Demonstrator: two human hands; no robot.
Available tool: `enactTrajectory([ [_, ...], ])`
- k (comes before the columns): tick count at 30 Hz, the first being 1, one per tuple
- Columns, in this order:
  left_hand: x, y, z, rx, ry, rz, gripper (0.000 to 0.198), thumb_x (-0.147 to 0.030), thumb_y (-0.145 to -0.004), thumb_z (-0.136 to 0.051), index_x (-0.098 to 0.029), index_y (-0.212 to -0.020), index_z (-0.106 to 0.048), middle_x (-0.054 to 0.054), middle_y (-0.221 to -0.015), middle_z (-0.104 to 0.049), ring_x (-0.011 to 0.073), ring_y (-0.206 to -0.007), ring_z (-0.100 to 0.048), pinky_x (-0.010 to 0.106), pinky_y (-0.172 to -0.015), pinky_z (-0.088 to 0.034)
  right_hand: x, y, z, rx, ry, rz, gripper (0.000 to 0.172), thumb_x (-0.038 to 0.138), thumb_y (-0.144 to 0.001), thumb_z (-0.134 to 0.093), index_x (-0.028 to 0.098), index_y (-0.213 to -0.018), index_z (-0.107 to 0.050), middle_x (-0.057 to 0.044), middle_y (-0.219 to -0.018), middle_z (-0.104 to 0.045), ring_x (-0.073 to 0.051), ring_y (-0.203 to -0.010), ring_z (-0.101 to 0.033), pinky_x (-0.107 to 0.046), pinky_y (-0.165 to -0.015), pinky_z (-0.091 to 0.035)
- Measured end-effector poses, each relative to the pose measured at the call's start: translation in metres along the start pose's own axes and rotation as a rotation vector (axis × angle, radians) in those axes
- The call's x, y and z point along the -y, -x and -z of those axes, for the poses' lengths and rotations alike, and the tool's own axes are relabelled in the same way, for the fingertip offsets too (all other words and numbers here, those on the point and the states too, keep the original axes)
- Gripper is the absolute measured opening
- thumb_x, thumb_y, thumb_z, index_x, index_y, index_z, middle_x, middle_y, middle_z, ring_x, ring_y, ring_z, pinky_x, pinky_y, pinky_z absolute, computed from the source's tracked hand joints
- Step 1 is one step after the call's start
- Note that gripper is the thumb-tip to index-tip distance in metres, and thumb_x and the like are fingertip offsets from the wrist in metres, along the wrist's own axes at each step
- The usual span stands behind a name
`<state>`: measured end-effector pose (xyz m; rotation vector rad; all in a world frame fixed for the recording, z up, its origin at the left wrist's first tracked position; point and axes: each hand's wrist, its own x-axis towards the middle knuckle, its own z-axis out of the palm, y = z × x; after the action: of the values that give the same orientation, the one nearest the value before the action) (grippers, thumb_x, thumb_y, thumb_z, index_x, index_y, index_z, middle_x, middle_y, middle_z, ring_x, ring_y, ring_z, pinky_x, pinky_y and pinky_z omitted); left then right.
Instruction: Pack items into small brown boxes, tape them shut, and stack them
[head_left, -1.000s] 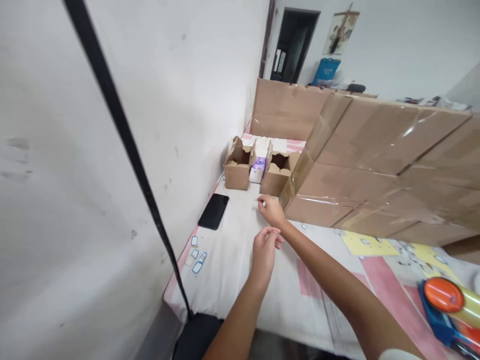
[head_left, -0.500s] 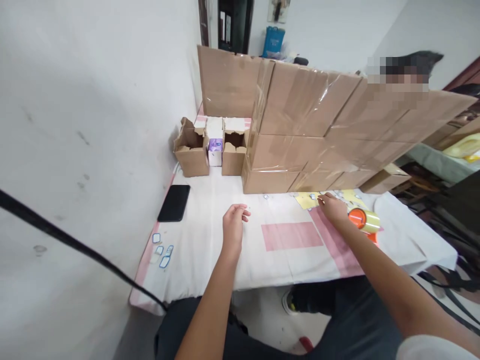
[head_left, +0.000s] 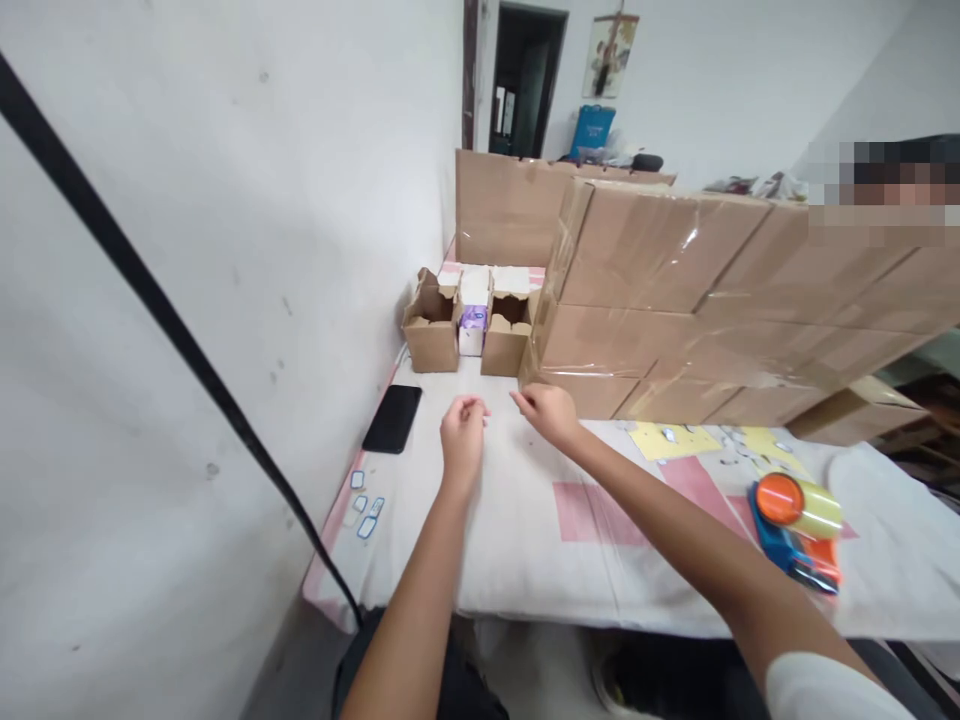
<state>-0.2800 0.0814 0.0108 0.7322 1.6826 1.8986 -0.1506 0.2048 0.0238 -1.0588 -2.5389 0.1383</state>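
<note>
Right hand (head_left: 551,413) is curled — near a ragged-edged cardboard box (head_left: 505,354).

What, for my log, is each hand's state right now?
Left hand: loosely curled; any hold can't be told.
Right hand: curled; any hold can't be told.

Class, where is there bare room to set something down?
White cloth lies bare between the left forearm and right forearm, and right of the blue-and-orange tape dispenser. Crowded: yellow sheets bearing small pieces, and blue-rimmed white pieces near the flat black phone.
</note>
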Motion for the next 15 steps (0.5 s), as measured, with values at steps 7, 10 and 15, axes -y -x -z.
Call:
enactTrajectory([
  [7,0.009,-0.126,0.026,-0.296,-0.316,-0.210,0.080,-0.025,-0.064,-0.082,-0.021,-0.137,-0.048,0.018,-0.155,-0.034,0.0355,-0.146,-0.032,0.050,-0.121,-0.024,0.085,-0.132,-0.049,0.083,-0.292,-0.261,0.069,0.017,-0.089,-0.061,0.016,-0.153,-0.038,-0.021,-0.160,-0.031,-0.033,-0.129,-0.054,-0.041,-0.105,-0.042],
  [10,0.017,-0.171,0.022,-0.263,-0.386,-0.173,0.091,-0.037,-0.068,-0.084,-0.024,-0.145,-0.038,0.019,-0.151,-0.043,0.0347,-0.138,-0.046,0.049,-0.114,-0.037,0.090,-0.171,-0.064,0.079,-0.430,-0.455,0.082,0.019,-0.086,-0.065,0.024,-0.158,-0.025,-0.019,-0.163,-0.022,-0.036,-0.129,-0.054,-0.047,-0.104,-0.044],
  [15,0.030,-0.219,0.014,-0.357,-0.321,-0.170,0.057,-0.050,-0.090,-0.059,-0.021,-0.135,-0.040,0.016,-0.124,-0.065,0.0245,-0.113,-0.066,0.037,-0.099,-0.049,0.081,-0.211,-0.082,-0.003,-0.504,-0.601,0.071,0.019,-0.093,-0.053,0.015,-0.157,-0.022,-0.029,-0.156,-0.027,-0.037,-0.120,-0.059,-0.051,-0.095,-0.048],
])
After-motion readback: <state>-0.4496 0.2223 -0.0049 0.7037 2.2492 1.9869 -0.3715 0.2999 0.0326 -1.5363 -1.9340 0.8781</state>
